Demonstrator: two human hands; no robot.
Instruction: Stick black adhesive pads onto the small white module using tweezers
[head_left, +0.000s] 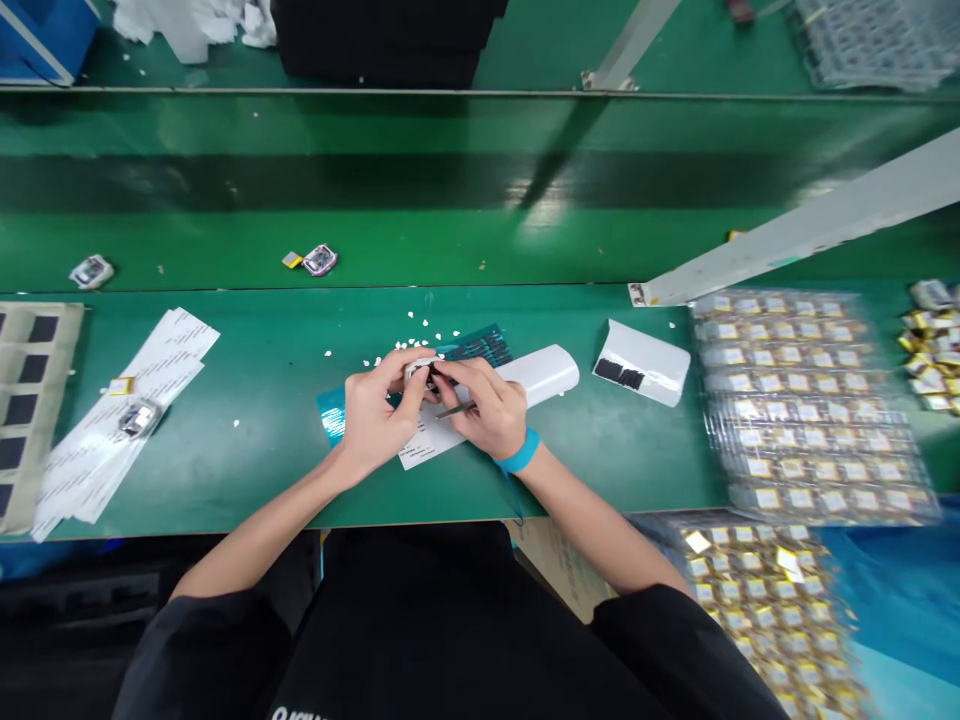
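Near the middle of the bench, my left hand (381, 405) is closed around a small white device casing (420, 366), its fingers pinching the sides. My right hand (486, 405) meets it from the other side, thumb and fingertips at the casing. A thin grey pointed tool that looks like tweezers (455, 410) sticks out of my right hand. The inside of the casing is mostly hidden by fingers. Beneath the hands lie a teal sheet with dark strips (487, 345) and a curled white backing sheet (547, 374). A blue band (520, 452) circles my right wrist.
Small white scraps (384, 352) dot the bench. Printed label sheets (112, 430) carry another casing (139, 418) at left, beside a beige tray (64, 420). At right are a white sheet with black pieces (643, 360), clear trays of battery-like parts (814, 400) and a slanted metal post (810, 215).
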